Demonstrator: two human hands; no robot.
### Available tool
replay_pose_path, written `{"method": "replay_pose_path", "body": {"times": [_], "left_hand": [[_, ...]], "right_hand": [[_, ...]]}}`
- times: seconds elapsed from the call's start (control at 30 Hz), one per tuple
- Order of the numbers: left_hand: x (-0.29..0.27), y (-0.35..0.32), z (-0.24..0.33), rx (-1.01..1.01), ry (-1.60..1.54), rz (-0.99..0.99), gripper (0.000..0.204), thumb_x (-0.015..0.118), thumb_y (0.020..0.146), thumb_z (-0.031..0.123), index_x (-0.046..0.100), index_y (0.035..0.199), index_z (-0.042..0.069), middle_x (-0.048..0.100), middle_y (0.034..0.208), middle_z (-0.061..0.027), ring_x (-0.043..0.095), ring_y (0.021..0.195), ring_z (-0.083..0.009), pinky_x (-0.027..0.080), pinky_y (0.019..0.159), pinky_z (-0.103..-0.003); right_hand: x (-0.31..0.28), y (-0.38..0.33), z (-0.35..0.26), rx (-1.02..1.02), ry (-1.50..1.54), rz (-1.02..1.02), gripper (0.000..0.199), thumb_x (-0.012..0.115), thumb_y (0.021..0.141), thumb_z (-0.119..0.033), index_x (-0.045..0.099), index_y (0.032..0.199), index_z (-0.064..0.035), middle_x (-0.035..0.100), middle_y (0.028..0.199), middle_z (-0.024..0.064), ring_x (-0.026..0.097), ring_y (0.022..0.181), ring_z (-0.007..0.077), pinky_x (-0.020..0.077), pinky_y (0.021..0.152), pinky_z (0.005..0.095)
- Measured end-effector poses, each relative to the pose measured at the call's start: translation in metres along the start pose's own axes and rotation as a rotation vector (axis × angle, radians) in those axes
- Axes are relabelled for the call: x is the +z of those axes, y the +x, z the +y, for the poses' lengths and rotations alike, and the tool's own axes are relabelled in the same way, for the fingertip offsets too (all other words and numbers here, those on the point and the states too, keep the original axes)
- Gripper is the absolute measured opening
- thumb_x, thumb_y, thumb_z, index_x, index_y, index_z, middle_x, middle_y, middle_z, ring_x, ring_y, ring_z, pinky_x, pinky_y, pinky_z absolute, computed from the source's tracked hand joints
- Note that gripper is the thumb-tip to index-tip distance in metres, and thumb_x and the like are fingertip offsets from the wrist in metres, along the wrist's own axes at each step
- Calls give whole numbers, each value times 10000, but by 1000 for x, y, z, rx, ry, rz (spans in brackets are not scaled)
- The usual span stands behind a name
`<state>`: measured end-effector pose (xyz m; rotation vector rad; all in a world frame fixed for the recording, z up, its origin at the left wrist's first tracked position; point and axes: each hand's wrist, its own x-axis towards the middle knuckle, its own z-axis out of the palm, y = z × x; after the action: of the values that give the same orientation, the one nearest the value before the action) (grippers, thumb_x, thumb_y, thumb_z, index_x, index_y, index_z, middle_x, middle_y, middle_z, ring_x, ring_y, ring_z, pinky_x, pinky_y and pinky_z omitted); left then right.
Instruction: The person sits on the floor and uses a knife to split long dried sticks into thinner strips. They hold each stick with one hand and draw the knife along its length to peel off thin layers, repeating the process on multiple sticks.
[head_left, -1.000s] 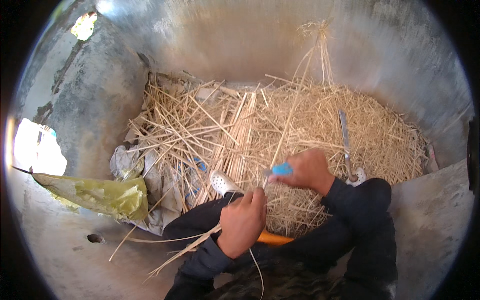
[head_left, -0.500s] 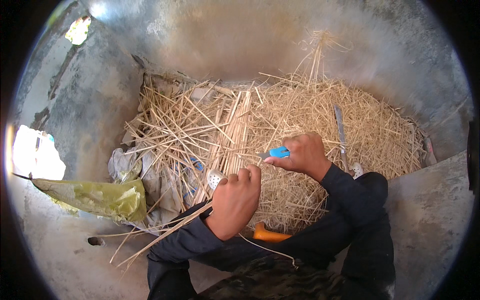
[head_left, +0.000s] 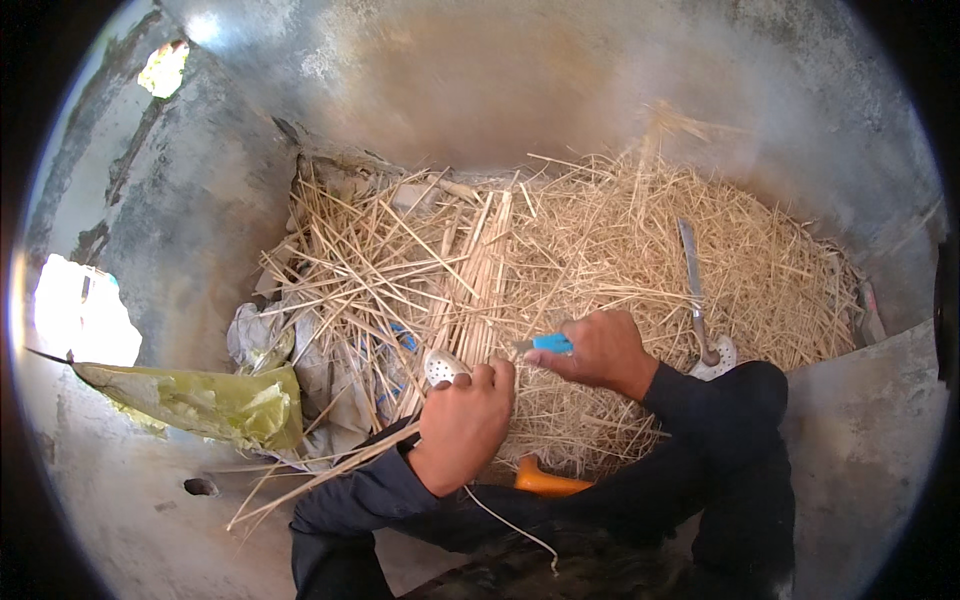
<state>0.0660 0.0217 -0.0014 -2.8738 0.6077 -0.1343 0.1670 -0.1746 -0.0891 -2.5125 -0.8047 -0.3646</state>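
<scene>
I have the right hand (head_left: 606,350) gripping the knife (head_left: 549,344); left of the knife, the left hand (head_left: 463,425) clasps strips (head_left: 330,475).

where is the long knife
In the head view, the long knife lies right of centre on the straw pile, to the right of the right hand, its handle by a white clog.

**Walled in grey, lit from the left**

Had a mottled grey concrete back wall (head_left: 420,90), stained brownish across the middle, and a rough grey concrete left wall (head_left: 210,200) with a dark, jagged streak (head_left: 134,150). Took in light through a small, ragged, bright opening (head_left: 163,68) and a larger, white-glaring opening (head_left: 85,315) below. Showed grey concrete floor (head_left: 140,530) at lower left, pierced by a round, dark hole (head_left: 201,487).
</scene>
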Motion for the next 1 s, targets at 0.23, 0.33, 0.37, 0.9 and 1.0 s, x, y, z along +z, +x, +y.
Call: {"method": "replay_pose_path", "body": {"times": [0.23, 0.33, 0.37, 0.9, 1.0], "left_hand": [[3, -2, 5, 39, -6, -8, 167, 551, 802, 113, 540, 943, 25, 595, 724, -66, 657, 636, -200, 514, 483, -302], [6, 2, 4, 33, 14, -8, 168, 554, 803, 117, 542, 941, 23, 597, 719, -62, 654, 633, -201, 511, 485, -299], [6, 4, 0, 22, 26, -1, 168, 555, 802, 119, 543, 938, 21, 597, 718, -61, 654, 632, -201, 509, 484, -299], [1, 12, 3, 70, -24, -10, 134, 552, 800, 107, 538, 898, 17, 617, 736, -98, 664, 617, -234, 515, 469, -326], [-4, 2, 6, 66, -51, -35, 122, 551, 801, 104, 530, 889, 24, 617, 737, -97, 664, 616, -234, 513, 463, -327]], "right_hand": [[-1, 2, 6, 186, 5, -204, 790, 419, 815, -778, 659, 585, -61, 536, 450, 125, 590, 435, 292, 460, 430, 414], [-4, -3, -18, 90, 23, -198, 793, 423, 796, -794, 658, 578, -69, 563, 477, 125, 607, 465, 300, 467, 446, 409], [-9, 10, -10, 134, 29, -241, 796, 420, 795, -796, 661, 582, -68, 568, 484, 127, 610, 473, 303, 469, 451, 413], [10, -11, -3, 122, 15, -123, 804, 383, 858, -751, 583, 530, -45, 491, 446, 150, 544, 439, 293, 427, 480, 452], [-15, 14, 41, 421, -9, -226, 790, 409, 830, -769, 645, 579, -59, 530, 477, 170, 595, 496, 336, 469, 527, 462]]}}
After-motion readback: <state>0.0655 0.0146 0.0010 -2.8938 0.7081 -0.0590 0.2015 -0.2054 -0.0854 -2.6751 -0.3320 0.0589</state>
